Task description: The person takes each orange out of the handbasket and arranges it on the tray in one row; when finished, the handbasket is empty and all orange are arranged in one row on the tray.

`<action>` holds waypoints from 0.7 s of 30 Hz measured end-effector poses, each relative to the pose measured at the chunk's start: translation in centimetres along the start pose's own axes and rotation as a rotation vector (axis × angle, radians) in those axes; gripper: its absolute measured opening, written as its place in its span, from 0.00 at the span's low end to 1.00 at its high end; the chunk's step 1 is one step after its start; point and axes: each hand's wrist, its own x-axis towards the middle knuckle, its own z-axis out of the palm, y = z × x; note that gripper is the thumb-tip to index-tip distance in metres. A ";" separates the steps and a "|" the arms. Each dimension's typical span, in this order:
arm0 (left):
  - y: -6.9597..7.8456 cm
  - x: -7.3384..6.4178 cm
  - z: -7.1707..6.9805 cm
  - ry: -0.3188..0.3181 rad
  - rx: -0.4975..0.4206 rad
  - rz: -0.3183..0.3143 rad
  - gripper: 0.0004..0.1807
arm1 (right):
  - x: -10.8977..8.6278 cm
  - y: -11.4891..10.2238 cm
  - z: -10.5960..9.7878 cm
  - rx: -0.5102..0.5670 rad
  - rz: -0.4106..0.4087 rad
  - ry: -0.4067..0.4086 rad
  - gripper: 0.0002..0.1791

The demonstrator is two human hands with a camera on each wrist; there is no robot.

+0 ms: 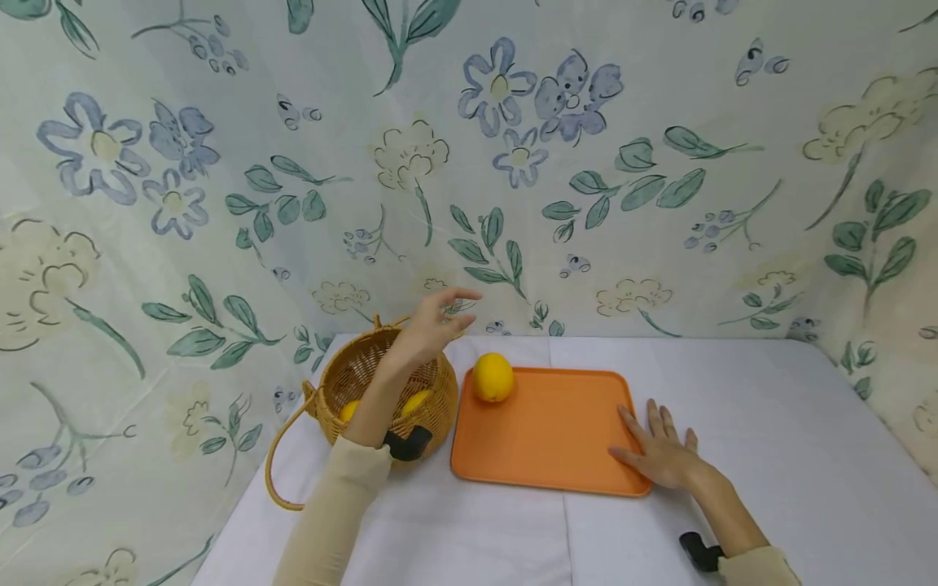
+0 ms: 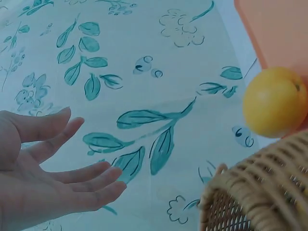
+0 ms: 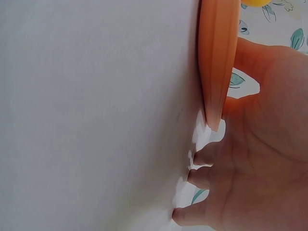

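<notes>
My left hand [image 1: 432,330] is raised over the back of a round wicker basket [image 1: 440,407], its fingers loosely bent and nothing between them. The left wrist view shows the same hand [image 2: 62,168] with thumb and fingers apart. On the orange tray [image 1: 550,431], near its back left corner, sits a yellow lemon-like fruit [image 1: 493,378]. More yellow fruit [image 1: 415,401] lies inside the basket, partly hidden by my forearm. At the tray's right edge rests my right hand [image 1: 667,456], fingers spread, thumb and index finger over the rim, the other fingertips touching the cloth.
The basket's curved handle [image 1: 273,464] hangs down at its left side onto the white tablecloth [image 1: 769,423]. A floral curtain [image 1: 557,220] rises behind the table and along its sides. The basket stands close to the tray's left edge.
</notes>
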 end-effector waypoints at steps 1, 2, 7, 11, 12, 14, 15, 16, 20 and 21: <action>0.1 0.0 -0.7 0.004 0.001 -0.004 0.20 | -0.2 -0.4 -0.3 -0.003 0.007 -0.010 0.54; 0.0 0.1 -1.3 0.008 0.008 -0.001 0.19 | -0.2 -0.7 -0.4 -0.008 0.014 -0.011 0.53; -0.5 0.5 -4.6 -0.017 0.003 0.065 0.18 | -0.2 -1.0 -0.6 -0.012 0.023 -0.014 0.53; -1.5 1.0 -6.6 -0.045 -0.037 0.111 0.18 | -0.3 -0.8 -0.6 0.012 0.011 -0.010 0.54; -2.0 1.1 -7.0 -0.047 -0.045 0.115 0.19 | -0.3 -0.7 -0.5 0.007 0.011 -0.004 0.54; -2.9 1.5 -7.7 -0.053 -0.059 0.112 0.19 | -0.4 -0.5 -0.4 0.027 0.001 -0.004 0.54; -3.5 1.6 -8.0 -0.058 -0.066 0.106 0.19 | -0.4 -0.5 -0.4 0.028 0.001 -0.005 0.54; -4.0 1.7 -8.3 -0.064 -0.068 0.094 0.19 | -0.4 -0.5 -0.4 0.026 0.005 -0.006 0.54; -6.1 1.9 -9.1 -0.078 -0.054 0.022 0.18 | -0.5 -1.2 -0.8 0.010 0.011 -0.022 0.52; -6.5 1.9 -9.3 -0.082 -0.050 0.009 0.17 | -0.5 -1.3 -0.8 -0.003 0.017 -0.022 0.52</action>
